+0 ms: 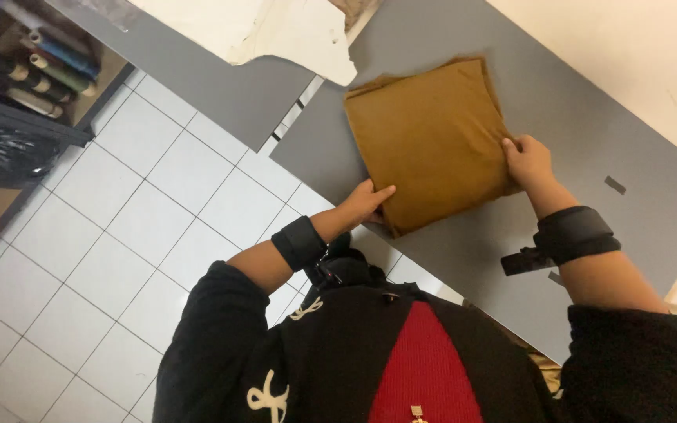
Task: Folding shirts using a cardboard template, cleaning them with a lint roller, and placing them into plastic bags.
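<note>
A folded mustard-brown cloth (429, 141) lies flat on a grey table (589, 110). My left hand (366, 202) rests at the cloth's near left corner, fingers flat against its edge. My right hand (528, 160) grips the cloth's right edge, fingers curled over the fabric. Both wrists wear black bands.
A white paper sheet (276, 31) lies on a second grey tabletop (221, 78) to the left, separated by a narrow gap. White floor tiles (135, 235) spread below. A shelf with rolls of fabric (33, 70) stands at the upper left, a black bag (1, 157) beneath it.
</note>
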